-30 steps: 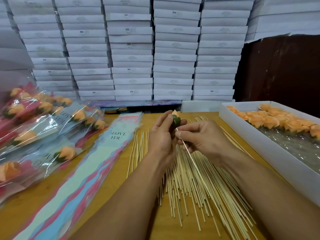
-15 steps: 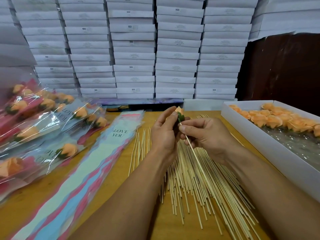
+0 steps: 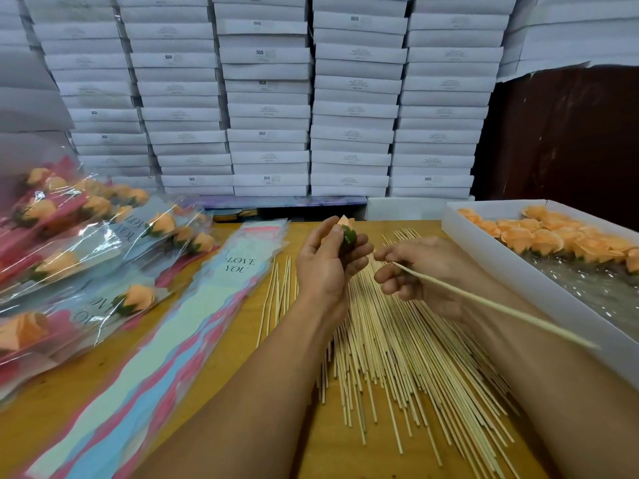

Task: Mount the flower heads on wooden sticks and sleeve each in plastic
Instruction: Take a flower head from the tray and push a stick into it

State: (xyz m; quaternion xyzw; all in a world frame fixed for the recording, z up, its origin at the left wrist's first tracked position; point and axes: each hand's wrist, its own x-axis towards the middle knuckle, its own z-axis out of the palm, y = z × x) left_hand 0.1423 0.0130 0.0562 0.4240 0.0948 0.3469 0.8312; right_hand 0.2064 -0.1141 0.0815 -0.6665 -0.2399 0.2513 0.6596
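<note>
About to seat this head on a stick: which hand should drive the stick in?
The right hand. It already pinches the stick with its tip aimed toward the flower head, which the left hand grips with its green base facing right. The left should likely just steady it.

A: Where is open wood showing for a hand to pass?
B: Bare table [image 3: 62, 402] is lying at the near left.
A: What is crowding the rest?
B: Loose sticks [image 3: 397, 340] are covering the centre, sleeves [image 3: 193, 333] are lying beside them, wrapped flowers [image 3: 86, 243] are blocking the left, and the box [image 3: 539, 281] is walling the right.
</note>
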